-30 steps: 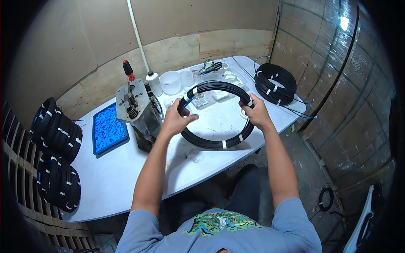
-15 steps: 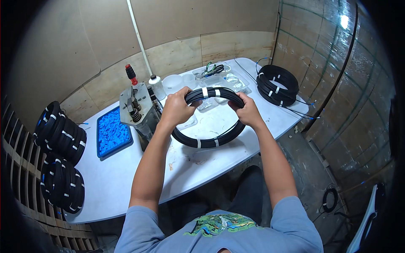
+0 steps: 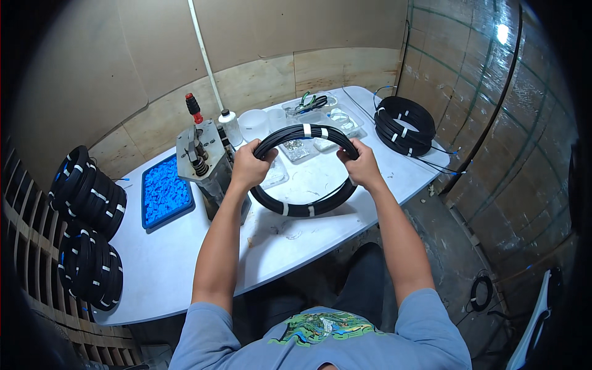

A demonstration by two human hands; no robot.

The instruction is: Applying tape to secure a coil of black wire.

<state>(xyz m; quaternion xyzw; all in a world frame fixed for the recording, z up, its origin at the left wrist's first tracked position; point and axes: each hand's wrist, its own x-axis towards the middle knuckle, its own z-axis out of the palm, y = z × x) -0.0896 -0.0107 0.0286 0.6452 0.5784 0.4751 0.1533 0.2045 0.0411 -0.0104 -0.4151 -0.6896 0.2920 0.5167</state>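
Black coil (image 3: 299,210) slightly further clockwise

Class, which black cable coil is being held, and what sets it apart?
The middle coil, gripped at opposite sides by the left hand and right hand; neither touches the other coils.

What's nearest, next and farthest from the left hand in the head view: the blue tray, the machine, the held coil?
1. Held coil: in the left hand.
2. Machine: just left of it.
3. Blue tray: farther left, past the machine.
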